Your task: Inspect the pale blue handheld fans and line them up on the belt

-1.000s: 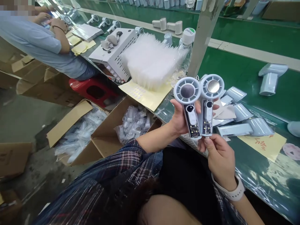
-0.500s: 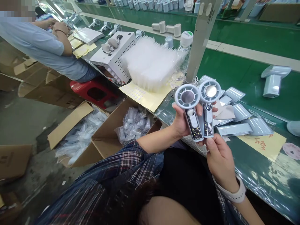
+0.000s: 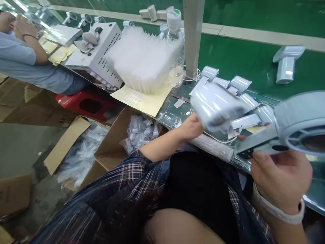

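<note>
Head view: your left hand [image 3: 191,127] grips one fan [image 3: 215,106] over the green bench [image 3: 254,73], blurred, while your right hand [image 3: 280,176] clamps the other fan [image 3: 286,130] by its handle, head swung outward, apart so each shows separately.

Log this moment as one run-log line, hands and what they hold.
left hand: holds blurred fan | right hand: holds second fan by handle | fans: apart, over green bench | loose fan parts behind
</note>
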Demonstrator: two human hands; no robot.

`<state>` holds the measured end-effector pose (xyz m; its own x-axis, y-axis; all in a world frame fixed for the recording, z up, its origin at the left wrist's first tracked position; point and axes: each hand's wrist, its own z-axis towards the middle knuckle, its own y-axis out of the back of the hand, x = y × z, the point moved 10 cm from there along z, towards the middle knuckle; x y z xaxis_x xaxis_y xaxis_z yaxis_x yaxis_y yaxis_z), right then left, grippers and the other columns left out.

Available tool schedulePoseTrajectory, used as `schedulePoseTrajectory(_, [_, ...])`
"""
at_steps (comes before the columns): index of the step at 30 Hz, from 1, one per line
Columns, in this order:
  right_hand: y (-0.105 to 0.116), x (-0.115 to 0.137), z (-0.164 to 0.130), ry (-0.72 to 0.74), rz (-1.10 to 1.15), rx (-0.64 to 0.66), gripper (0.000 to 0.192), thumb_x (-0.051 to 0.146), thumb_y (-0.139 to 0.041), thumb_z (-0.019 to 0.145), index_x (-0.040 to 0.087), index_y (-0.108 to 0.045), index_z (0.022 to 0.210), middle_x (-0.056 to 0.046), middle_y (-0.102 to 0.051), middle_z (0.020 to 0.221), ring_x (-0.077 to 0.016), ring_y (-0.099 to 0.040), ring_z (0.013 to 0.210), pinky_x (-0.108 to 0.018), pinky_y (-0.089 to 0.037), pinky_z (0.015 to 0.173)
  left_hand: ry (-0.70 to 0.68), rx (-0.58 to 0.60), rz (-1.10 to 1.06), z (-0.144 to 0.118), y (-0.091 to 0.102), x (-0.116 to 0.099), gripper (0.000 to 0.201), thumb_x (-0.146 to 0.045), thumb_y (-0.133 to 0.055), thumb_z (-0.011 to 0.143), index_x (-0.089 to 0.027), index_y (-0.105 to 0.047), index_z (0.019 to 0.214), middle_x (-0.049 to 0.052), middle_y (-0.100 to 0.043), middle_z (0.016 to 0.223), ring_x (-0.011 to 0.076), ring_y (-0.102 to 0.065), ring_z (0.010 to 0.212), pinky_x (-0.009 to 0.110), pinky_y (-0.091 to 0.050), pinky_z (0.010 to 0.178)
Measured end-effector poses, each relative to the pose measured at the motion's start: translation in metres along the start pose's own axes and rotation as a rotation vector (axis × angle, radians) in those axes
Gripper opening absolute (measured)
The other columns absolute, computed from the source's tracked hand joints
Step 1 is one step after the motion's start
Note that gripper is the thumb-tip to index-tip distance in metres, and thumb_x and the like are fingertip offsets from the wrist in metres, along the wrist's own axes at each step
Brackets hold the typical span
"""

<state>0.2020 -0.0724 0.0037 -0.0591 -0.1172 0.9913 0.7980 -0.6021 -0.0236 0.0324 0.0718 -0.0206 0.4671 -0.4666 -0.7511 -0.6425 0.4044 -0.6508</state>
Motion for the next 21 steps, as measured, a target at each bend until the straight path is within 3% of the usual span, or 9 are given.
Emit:
schedulePoseTrajectory(3, [-0.02, -0.009, 0.012, -0.149, 0.241, 0.065, 0.029, 0.04, -0.094, 0.079, 0.024, -0.08, 0.1, -0.006, -0.076, 0.094, -0.0251, -0.072, 0.082, -0.044, -0.064, 0.079, -0.014, 0.15, 0.034, -0.003, -0.017, 0.003, 0.077, -0.082, -0.094, 0.064, -0.023, -0.069, 0.106, 0.005, -0.073, 0.1, 0.0224, -0.073, 0.088, 0.039, -0.065, 0.087])
schedulePoseTrajectory(6, [-0.028, -0.017, 0.016, -0.235, 0.294, 0.09, 0.026, 0.038, -0.086, 0.084, 0.024, -0.081, 0.106, -0.007, -0.077, 0.099, -0.0233, -0.07, 0.082, -0.04, -0.062, 0.075, 0.007, 0.241, 0.093, -0.013, -0.03, 0.005, 0.077, -0.063, -0.102, 0.065, -0.025, -0.06, 0.118, 0.003, -0.07, 0.1, 0.0198, -0.071, 0.086, 0.036, -0.063, 0.084])
schedulePoseTrajectory(9, [-0.027, -0.017, 0.012, -0.232, 0.312, 0.102, 0.033, 0.036, -0.087, 0.081, 0.024, -0.081, 0.111, -0.008, -0.077, 0.105, -0.0237, -0.071, 0.085, -0.039, -0.062, 0.074, 0.024, 0.246, 0.14, -0.021, -0.033, 0.005, 0.076, -0.048, -0.1, 0.072, -0.027, -0.053, 0.128, 0.002, -0.068, 0.103, 0.0194, -0.071, 0.09, 0.036, -0.062, 0.086])
schedulePoseTrajectory(14, [-0.034, -0.026, -0.001, -0.33, 0.344, 0.18, 0.037, 0.035, -0.09, 0.079, 0.023, -0.082, 0.113, -0.01, -0.077, 0.1, -0.025, -0.072, 0.083, -0.038, -0.062, 0.069, 0.019, 0.292, 0.154, -0.023, -0.038, 0.006, 0.069, -0.05, -0.097, 0.076, -0.025, -0.051, 0.12, 0.001, -0.064, 0.102, 0.017, -0.068, 0.082, 0.035, -0.059, 0.08])
schedulePoseTrajectory(21, [-0.039, -0.016, 0.0, -0.253, 0.319, 0.249, 0.032, 0.036, -0.087, 0.085, 0.025, -0.079, 0.113, -0.01, -0.076, 0.102, -0.0266, -0.071, 0.081, -0.042, -0.062, 0.067, 0.038, 0.338, 0.205, -0.022, -0.038, 0.003, 0.069, -0.049, -0.097, 0.072, -0.026, -0.051, 0.117, 0.003, -0.067, 0.104, 0.02, -0.071, 0.083, 0.037, -0.059, 0.081])
